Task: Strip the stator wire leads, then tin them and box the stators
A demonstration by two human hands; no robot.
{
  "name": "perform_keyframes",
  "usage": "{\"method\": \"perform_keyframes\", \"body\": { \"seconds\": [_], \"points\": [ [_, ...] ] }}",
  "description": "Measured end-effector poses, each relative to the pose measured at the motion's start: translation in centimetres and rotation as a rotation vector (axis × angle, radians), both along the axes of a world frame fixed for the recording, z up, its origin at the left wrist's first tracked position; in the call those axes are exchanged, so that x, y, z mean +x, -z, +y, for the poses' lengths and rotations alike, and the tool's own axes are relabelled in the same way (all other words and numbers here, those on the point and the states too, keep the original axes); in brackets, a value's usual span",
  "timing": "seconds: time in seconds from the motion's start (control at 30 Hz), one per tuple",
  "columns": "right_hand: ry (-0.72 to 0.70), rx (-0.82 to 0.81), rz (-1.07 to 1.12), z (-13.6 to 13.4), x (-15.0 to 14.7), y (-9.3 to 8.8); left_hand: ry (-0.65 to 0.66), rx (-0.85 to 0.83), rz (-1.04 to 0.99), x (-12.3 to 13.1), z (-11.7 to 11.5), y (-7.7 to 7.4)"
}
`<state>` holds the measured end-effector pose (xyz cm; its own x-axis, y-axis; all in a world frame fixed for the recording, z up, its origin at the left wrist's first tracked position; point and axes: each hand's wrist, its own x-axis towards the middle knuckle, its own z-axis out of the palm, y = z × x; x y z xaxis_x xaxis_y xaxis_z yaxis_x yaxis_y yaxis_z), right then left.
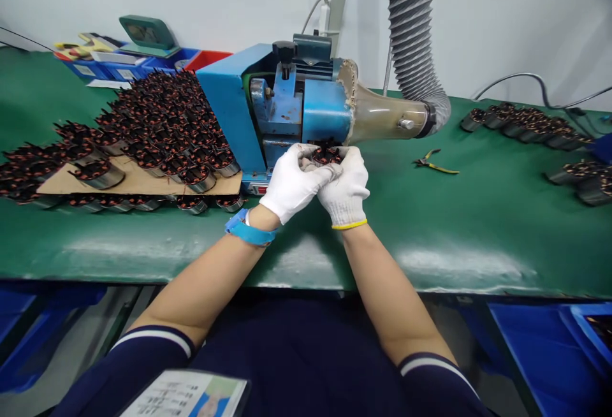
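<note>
Both of my hands wear white knit gloves and meet in front of the blue machine (268,108). My left hand (292,182) and my right hand (345,187) are both closed around one small round motor stator (326,156) with copper windings, held up against the machine's lower front. A blue wrist strap (248,231) circles my left wrist. Most of the stator is hidden by my fingers.
A big pile of stators (162,127) lies on cardboard at the left of the green bench (478,226). More stators (526,125) sit in rows at the right. Yellow-handled pliers (434,163) lie right of my hands. A grey ribbed hose (414,34) joins the machine. Blue bins (549,353) stand under the bench.
</note>
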<state>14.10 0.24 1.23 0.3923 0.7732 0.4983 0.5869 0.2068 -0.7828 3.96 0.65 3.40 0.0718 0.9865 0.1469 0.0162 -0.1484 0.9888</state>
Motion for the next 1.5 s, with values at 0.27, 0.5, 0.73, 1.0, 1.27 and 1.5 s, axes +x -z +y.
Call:
{"method": "perform_keyframes", "body": {
  "seconds": [0.27, 0.5, 0.73, 1.0, 1.27, 1.5],
  "points": [
    [-0.084, 0.074, -0.033, 0.0, 0.4, 1.1, 0.022, 0.106, -0.023, -0.1, -0.2, 0.3],
    [-0.008, 0.072, -0.033, -0.2, 0.1, 1.2, -0.010, 0.112, 0.007, 0.0, -0.2, 1.0],
    [-0.262, 0.170, -0.094, -4.5, 0.6, 2.2, 0.340, 0.137, 0.067, -2.9, -3.1, 2.1],
    [-0.674, -0.082, 0.099, -4.9, 3.1, 0.3, 0.368, 0.176, 0.056, -4.8, -2.5, 1.9],
    [-0.595, -0.108, 0.677, -4.6, 4.5, -0.2, 0.214, 0.442, 0.209, -4.6, -2.7, 2.5],
    [-0.636, -0.312, 0.027, -5.8, 3.3, -0.5, 0.098, 0.482, 0.375, -4.9, -2.5, 2.8]
  ]
}}
